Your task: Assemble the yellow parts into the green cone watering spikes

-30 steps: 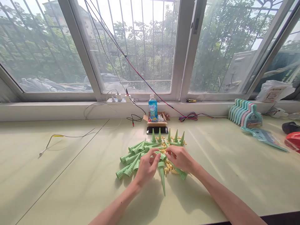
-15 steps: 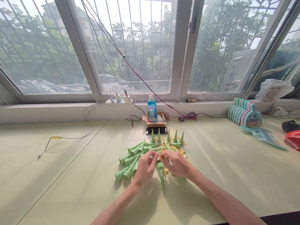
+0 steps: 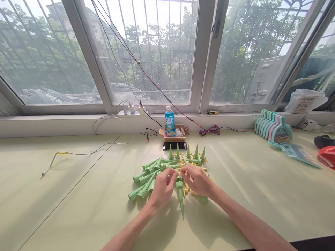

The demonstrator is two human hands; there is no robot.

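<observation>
My left hand (image 3: 162, 186) is closed in a pinch, thumb against fingertips, over the middle of a pile of green plastic watering spikes (image 3: 148, 179). Close beside it my right hand (image 3: 196, 179) also pinches, fingertips nearly meeting the left ones. What sits between the fingertips is small and mostly hidden. Just below them a green spike (image 3: 180, 198) lies with its pointed end towards me. Small yellow valve pieces (image 3: 202, 169) are scattered beyond and under my right hand. Behind, several spikes (image 3: 196, 152) stand point up with yellow pieces at their bases.
A black phone (image 3: 175, 145) lies behind the spikes, before a small cardboard box (image 3: 180, 138) and a blue bottle (image 3: 170, 122). Cables (image 3: 210, 130) run along the sill. At the right are pastel hanger-like pieces (image 3: 273, 126), a light-blue dustpan-like tool (image 3: 294, 153) and a red object (image 3: 327, 156).
My right hand has shifted slightly up and its fingers have loosened a little away from the left fingertips. My left hand has stayed in place.
</observation>
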